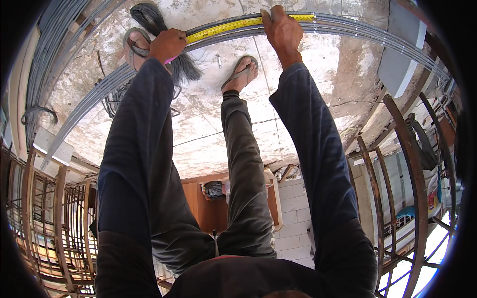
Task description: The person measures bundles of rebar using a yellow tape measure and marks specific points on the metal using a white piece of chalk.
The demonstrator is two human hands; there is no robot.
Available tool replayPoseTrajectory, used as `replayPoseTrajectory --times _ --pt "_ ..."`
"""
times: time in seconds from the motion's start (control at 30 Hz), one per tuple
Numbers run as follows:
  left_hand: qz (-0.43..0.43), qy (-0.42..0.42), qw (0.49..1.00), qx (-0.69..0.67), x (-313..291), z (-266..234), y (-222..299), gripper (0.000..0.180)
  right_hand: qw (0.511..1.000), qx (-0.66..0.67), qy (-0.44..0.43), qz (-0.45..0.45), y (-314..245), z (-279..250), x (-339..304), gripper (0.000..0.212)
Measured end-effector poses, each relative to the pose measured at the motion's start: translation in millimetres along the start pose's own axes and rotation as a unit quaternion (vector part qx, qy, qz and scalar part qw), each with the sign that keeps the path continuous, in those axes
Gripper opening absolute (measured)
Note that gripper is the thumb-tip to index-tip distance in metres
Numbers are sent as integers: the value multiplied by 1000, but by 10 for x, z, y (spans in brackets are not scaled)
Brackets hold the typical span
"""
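A yellow measuring tape (223, 29) is drawn out along a bundle of thin grey steel rods (357, 31) at the far side of the floor. My left hand (168, 45) is closed at the tape's left end, with a bit of pink showing under the palm; the tape's case is mostly hidden. Farther right, my right hand (284, 32) is closed over the tape and the rods, thumb and fingers across them. The tape's free end shows just past it. Beside and below my left hand lies a bunch of dark tie wire (186, 68), partly covered by it.
More long rods (47, 54) run along the left edge, and another bundle (94, 94) passes behind my left forearm. A loose bolt-like piece (218, 61) lies between my sandalled feet. Rusty bar frames (59, 198) stand at left, with curved bars (412, 164) at right.
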State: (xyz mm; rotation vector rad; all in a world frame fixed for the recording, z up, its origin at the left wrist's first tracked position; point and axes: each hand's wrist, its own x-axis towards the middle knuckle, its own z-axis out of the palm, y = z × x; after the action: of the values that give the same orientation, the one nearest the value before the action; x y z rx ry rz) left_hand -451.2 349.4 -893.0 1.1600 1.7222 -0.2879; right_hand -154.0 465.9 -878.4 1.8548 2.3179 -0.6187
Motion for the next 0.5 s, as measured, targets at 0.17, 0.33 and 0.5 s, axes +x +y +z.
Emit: replayPoseTrajectory --times 0.17,0.33,0.5 --pt "39 3 999 29 -16 -51 -19 30 997 23 52 -49 -78 44 -10 24" --pt "27 -8 999 18 -13 -37 -76 29 996 38 49 -61 -77 1 -14 24" --pt "41 -22 997 58 -186 95 -16 30 998 26 22 -53 21 131 -9 23"
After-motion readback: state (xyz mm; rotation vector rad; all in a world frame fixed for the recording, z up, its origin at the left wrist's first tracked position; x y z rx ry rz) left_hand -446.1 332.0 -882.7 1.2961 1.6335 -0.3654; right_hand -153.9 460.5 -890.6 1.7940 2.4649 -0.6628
